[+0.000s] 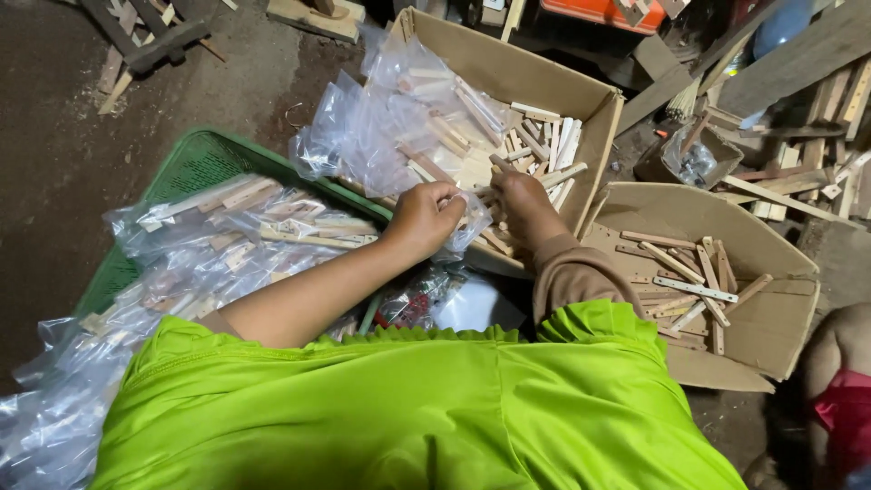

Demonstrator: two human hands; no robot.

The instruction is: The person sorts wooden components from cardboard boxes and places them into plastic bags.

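My left hand (425, 216) grips the mouth of a small clear plastic bag (464, 227) at the near edge of a cardboard box (508, 65). My right hand (524, 201) is just right of the bag, fingers pinched on small wooden sticks (541, 145) that lie loose in that box. The two hands almost touch. A brown sleeve covers my right forearm, and a bright green garment fills the lower part of the view.
A green plastic crate (195, 163) at left holds several filled clear bags of sticks (263, 227). Empty clear bags (390, 109) are heaped in the box's left side. A second cardboard box (771, 263) with sticks sits at right. Wood offcuts (798, 172) lie on the dirt floor.
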